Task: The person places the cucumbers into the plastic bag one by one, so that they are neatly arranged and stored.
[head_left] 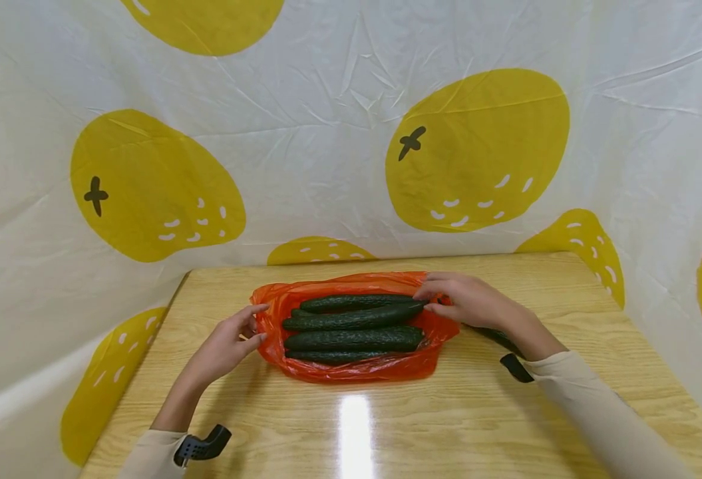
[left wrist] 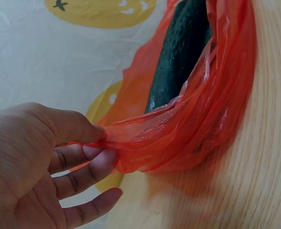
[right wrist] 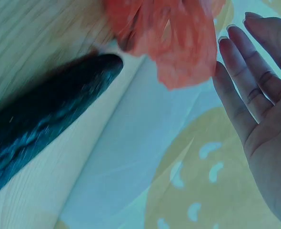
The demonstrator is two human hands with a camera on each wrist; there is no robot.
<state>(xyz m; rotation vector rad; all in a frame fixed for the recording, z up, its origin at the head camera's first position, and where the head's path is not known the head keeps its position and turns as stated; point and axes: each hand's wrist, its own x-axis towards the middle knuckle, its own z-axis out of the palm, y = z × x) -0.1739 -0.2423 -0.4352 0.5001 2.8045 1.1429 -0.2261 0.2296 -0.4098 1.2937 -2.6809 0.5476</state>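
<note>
An orange-red plastic bag (head_left: 356,374) lies on the table with its mouth spread wide. Several dark green cucumbers (head_left: 353,340) rest side by side inside it. At the bag's left end, my left hand (head_left: 227,342) pinches the rim between thumb and forefinger, plain in the left wrist view, where one cucumber (left wrist: 176,52) shows inside. My right hand (head_left: 470,301) is at the right end, its fingers extended at the rim and close to the cucumber tips; in the right wrist view the fingers look loosely straight. Another cucumber (right wrist: 50,112) lies outside the bag, partly hidden beneath my right forearm in the head view.
The wooden table (head_left: 267,432) carries the bag and the loose cucumber. A white sheet (head_left: 321,173) printed with yellow fruit hangs behind the table and along its sides. Dark wrist devices (head_left: 203,447) sit at both cuffs.
</note>
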